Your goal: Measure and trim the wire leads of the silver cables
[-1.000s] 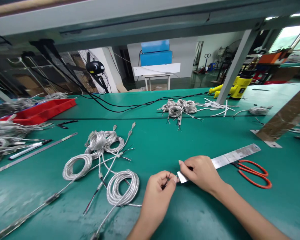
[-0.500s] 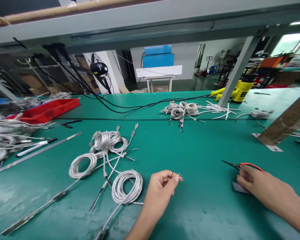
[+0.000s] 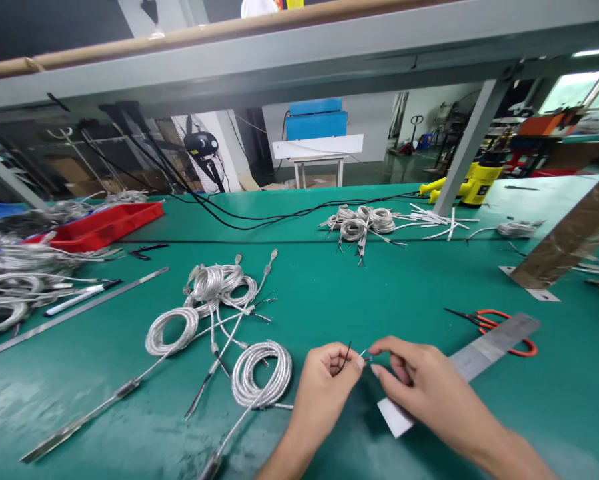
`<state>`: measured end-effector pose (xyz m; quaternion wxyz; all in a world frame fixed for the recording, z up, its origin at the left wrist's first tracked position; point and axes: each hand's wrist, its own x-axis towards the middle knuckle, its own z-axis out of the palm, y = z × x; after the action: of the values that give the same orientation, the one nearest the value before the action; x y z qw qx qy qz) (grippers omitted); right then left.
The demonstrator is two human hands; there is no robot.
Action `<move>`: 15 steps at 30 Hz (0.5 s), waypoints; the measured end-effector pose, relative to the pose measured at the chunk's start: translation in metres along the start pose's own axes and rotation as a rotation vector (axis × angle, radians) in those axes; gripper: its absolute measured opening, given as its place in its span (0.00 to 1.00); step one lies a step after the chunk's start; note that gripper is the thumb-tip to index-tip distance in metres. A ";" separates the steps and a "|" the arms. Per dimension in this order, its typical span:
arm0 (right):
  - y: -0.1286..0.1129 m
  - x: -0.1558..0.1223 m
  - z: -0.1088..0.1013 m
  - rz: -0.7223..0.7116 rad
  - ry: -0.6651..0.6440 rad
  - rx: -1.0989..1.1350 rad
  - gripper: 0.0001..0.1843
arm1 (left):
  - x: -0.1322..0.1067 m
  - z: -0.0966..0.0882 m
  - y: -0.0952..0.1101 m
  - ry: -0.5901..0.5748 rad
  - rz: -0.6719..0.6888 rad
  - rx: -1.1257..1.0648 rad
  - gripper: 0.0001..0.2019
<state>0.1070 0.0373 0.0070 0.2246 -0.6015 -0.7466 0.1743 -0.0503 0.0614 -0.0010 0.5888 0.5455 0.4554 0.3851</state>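
Above the counter [image 3: 319, 293], the left hand [image 3: 326, 383] pinches slender wires [image 3: 348, 354]; the right hand [image 3: 424, 383] overlaps a metal strip [image 3: 489, 350], grip unclear.

From where I stand, daylight from the window [image 3: 574, 91] and a strip light [image 3: 596, 52] brighten the right, whitening the far end of the counter [image 3: 329, 293], while the upper left stays dim. Soft shadows lie under the hands [image 3: 324, 380]; the leftmost cables [image 3: 24, 257] look smeared and stretched by wide-angle distortion.
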 end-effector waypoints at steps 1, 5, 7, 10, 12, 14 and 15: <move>-0.002 -0.004 0.004 -0.010 0.021 0.038 0.09 | -0.001 0.000 0.001 0.002 0.000 0.001 0.08; 0.009 -0.020 0.014 0.018 0.121 0.119 0.12 | -0.003 0.002 0.001 -0.012 -0.003 0.009 0.08; 0.014 -0.024 0.016 0.009 0.177 0.147 0.12 | -0.003 0.003 0.000 -0.023 -0.001 0.016 0.08; 0.013 -0.025 0.016 -0.042 0.285 0.196 0.11 | -0.003 0.005 -0.002 -0.033 -0.005 0.017 0.07; 0.010 -0.025 0.016 -0.101 0.330 0.205 0.11 | -0.003 0.006 -0.001 -0.044 -0.013 0.012 0.07; 0.009 -0.026 0.017 -0.168 0.345 0.184 0.10 | -0.003 0.006 -0.001 -0.055 -0.017 0.005 0.07; 0.009 -0.026 0.017 -0.197 0.351 0.164 0.10 | -0.004 0.005 0.000 -0.058 -0.020 0.002 0.07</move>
<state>0.1098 0.0138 -0.0159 0.4154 -0.5264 -0.7345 0.1045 -0.0463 0.0563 -0.0006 0.6050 0.5524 0.4440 0.3628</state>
